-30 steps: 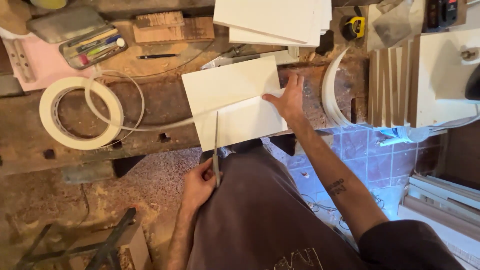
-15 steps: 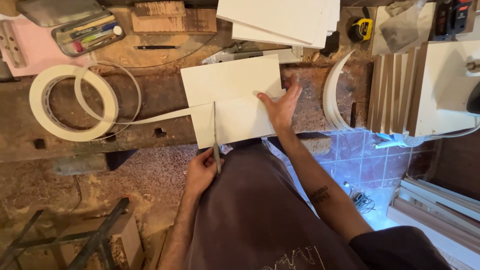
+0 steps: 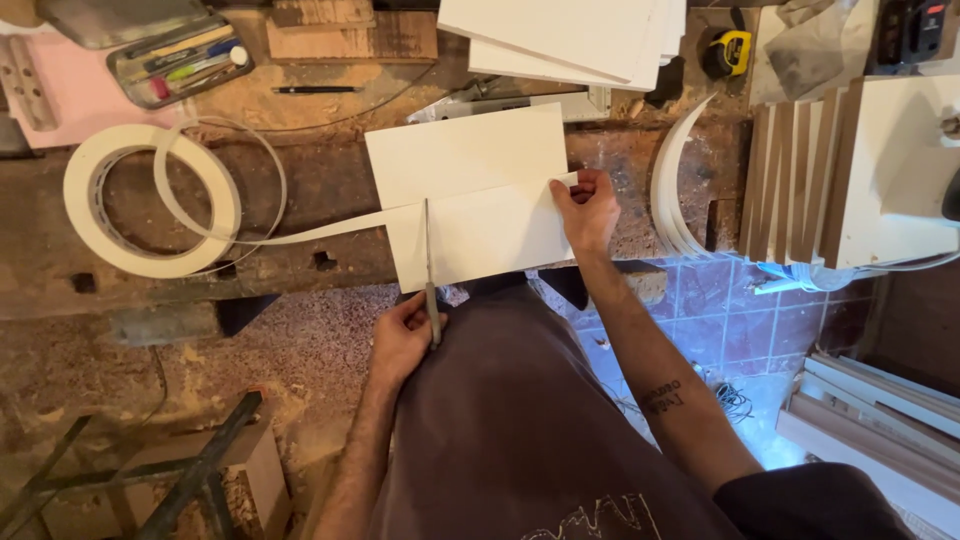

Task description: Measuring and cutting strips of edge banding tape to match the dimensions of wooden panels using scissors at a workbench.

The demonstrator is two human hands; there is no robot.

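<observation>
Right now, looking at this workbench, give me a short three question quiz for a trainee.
1. True or false: the left hand holds scissors laid across the white panel.
2. What does the right hand grip? A) tape measure B) the end of the edge-banding strip C) pen
3. On which side of the panel does the banding roll lie?

Key: 1 true. 2 B. 3 The left side.

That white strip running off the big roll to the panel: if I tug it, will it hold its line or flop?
Probably floppy: the white strip curves loosely from the roll across the workbench. It looks thin and light, so it should slide easily. The right hand pins its end on the white panel; released, it might curl back.
</observation>
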